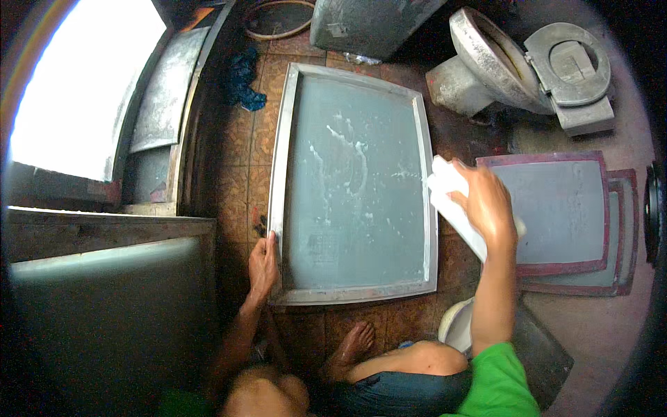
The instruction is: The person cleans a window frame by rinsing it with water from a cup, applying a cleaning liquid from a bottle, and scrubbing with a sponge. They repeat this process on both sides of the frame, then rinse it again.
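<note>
A large silk-screen frame (278, 187) with pale metal sides and blue-grey mesh stands before me. White wet streaks (358, 156) and scattered drops mark the mesh. My left hand (262, 267) grips the lower part of the frame's left side, thumb along its edge. Over the right side, my right hand (490, 205) is wrapped round a white plastic bottle (462, 222). The bottle is tilted, its top end toward the mesh. Whether liquid is leaving it at this moment, I cannot tell.
Smaller screens with reddish borders (556, 208) lean at the right. A dirty toilet bowl (479, 62) and a seat (566, 62) stand at the far right. A whitish bucket (456, 325) is by my right knee. Dark blue cloth (243, 80) lies on the brown tiled floor (234, 149).
</note>
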`<state>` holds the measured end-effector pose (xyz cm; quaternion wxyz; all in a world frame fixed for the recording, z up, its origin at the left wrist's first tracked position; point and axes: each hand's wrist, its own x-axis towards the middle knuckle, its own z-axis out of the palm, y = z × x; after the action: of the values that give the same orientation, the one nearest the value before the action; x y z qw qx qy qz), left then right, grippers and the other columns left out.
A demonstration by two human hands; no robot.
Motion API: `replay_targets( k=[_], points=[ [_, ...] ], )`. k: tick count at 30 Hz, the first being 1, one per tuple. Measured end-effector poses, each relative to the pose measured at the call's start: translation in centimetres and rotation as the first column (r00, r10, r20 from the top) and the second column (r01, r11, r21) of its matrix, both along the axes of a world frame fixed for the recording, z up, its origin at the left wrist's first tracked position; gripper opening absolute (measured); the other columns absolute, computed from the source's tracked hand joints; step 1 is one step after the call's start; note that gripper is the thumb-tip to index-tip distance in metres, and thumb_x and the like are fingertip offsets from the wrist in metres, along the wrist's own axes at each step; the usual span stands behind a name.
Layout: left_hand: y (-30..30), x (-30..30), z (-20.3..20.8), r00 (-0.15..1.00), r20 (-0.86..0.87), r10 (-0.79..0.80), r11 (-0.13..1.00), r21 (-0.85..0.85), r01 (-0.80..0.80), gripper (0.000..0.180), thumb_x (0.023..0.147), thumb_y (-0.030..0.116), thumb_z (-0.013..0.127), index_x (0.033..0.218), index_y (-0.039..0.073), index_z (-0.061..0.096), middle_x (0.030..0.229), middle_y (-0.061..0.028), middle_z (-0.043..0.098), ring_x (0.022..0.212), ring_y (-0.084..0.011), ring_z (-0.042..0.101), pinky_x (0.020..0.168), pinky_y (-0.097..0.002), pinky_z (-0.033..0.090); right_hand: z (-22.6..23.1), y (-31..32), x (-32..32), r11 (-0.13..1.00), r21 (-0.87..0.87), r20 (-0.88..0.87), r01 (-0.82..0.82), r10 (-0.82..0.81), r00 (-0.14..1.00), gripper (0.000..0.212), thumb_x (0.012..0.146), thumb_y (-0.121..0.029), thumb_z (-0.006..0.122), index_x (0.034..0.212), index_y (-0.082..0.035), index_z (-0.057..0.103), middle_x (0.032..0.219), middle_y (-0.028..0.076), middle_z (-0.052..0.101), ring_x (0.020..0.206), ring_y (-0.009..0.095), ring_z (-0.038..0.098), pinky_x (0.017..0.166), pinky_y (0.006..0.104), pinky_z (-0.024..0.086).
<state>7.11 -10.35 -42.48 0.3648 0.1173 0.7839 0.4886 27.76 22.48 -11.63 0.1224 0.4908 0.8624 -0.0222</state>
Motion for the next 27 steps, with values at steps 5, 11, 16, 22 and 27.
replay_targets(
  k=[5, 11, 16, 22, 27],
  points=[
    [2.0, 1.1, 1.2, 1.0, -0.013, -0.028, 1.0, -0.012, 0.028, 0.058, 0.11, 0.053, 0.052, 0.079, 0.004, 0.057, 0.071, -0.002, 0.049, 0.071, -0.0143, 0.046, 0.065, -0.0363, 0.041, -8.5, -2.8, 4.8, 0.987, -0.16, 0.122, -0.007, 0.027, 0.992, 0.061, 0.083, -0.027, 0.085, 0.139, -0.011, 0.068, 0.111, 0.023, 0.07, 0.107, 0.042, 0.067, 0.096, 0.0503, 0.052],
    [0.4, -0.1, 0.0, 0.997, -0.074, 0.028, 1.0, 0.004, -0.028, 0.061, 0.108, 0.056, 0.054, 0.076, 0.005, 0.056, 0.072, -0.0015, 0.05, 0.069, -0.0136, 0.046, 0.063, -0.0357, 0.04, 0.9, -10.5, 5.7, 0.996, -0.084, -0.153, 0.013, -0.025, 0.988, 0.062, 0.085, -0.024, 0.083, 0.143, -0.01, 0.065, 0.107, 0.022, 0.067, 0.104, 0.039, 0.066, 0.094, 0.0486, 0.051],
    [1.3, 0.7, 0.5, 0.99, -0.137, -0.019, 1.0, -0.025, 0.016, 0.061, 0.106, 0.058, 0.057, 0.078, 0.004, 0.065, 0.069, -0.001, 0.054, 0.067, -0.014, 0.048, 0.063, -0.0349, 0.042, -2.2, -12.5, 5.7, 0.996, -0.071, -0.051, -0.058, 0.054, 0.997, 0.06, 0.087, -0.026, 0.082, 0.142, -0.012, 0.066, 0.114, 0.023, 0.067, 0.113, 0.041, 0.064, 0.098, 0.0495, 0.051],
    [1.9, 1.2, 0.7, 0.965, -0.245, -0.094, 0.989, -0.135, 0.062, 0.055, 0.082, 0.049, 0.09, 0.098, -0.002, 0.075, 0.087, -0.016, 0.077, 0.083, -0.023, 0.073, 0.077, -0.0405, 0.058, -6.5, -13.7, 8.6, 0.974, -0.225, -0.15, 0.014, -0.049, 0.987, 0.061, 0.088, -0.028, 0.082, 0.144, -0.01, 0.064, 0.115, 0.026, 0.066, 0.115, 0.043, 0.064, 0.099, 0.05, 0.051],
    [1.1, 1.0, 0.1, 0.941, -0.319, -0.11, 0.99, -0.118, 0.076, 0.051, 0.079, 0.041, 0.094, 0.099, -0.002, 0.075, 0.088, -0.0152, 0.077, 0.08, -0.0225, 0.072, 0.075, -0.0404, 0.058, -6.2, -14.2, 9.2, 0.971, -0.229, -0.248, 0.063, -0.12, 0.961, 0.065, 0.088, -0.026, 0.083, 0.146, -0.009, 0.062, 0.114, 0.026, 0.064, 0.112, 0.043, 0.065, 0.099, 0.0497, 0.05]
  ],
)
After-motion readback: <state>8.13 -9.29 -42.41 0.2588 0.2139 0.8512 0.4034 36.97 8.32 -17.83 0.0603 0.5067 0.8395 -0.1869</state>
